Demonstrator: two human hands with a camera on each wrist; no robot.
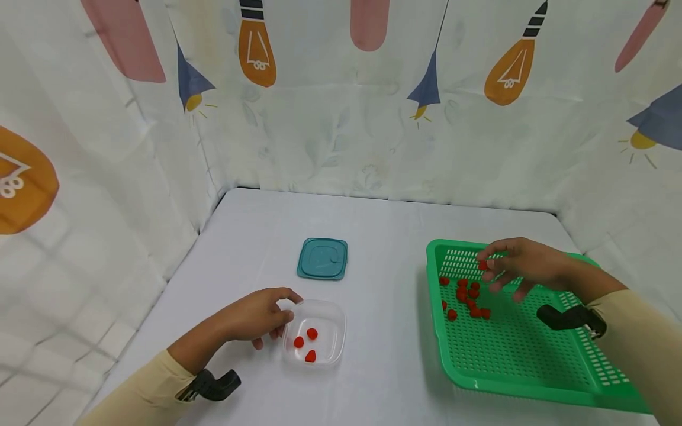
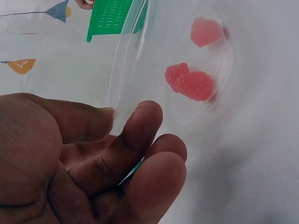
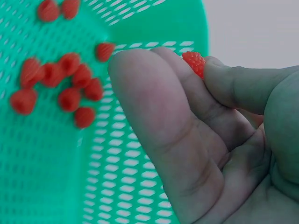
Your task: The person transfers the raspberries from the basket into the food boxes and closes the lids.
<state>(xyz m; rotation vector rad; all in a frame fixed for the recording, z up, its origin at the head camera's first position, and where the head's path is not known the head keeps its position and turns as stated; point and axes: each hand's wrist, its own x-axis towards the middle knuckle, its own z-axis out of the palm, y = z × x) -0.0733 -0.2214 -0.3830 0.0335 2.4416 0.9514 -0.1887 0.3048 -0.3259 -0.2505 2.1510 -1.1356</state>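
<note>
A small clear plastic container [image 1: 331, 331] stands on the table with three raspberries [image 1: 312, 333] in it. At its left corner, the thumb and fingers of my left hand [image 1: 260, 313] hold the rim. My right hand [image 1: 527, 263] is over the back of a green plastic basket [image 1: 511, 358], pinching one raspberry [image 3: 194, 63] between thumb and fingertip. Its other fingers are spread. Several more raspberries [image 3: 69, 99] lie in the basket below, mostly bunched toward its left side.
Behind the clear container lies a teal square lid [image 1: 322, 259], flat on the white-covered table [image 1: 383, 284]. The basket takes up the table's right side. Printed curtains [image 1: 341, 136] hang behind the table and along both sides.
</note>
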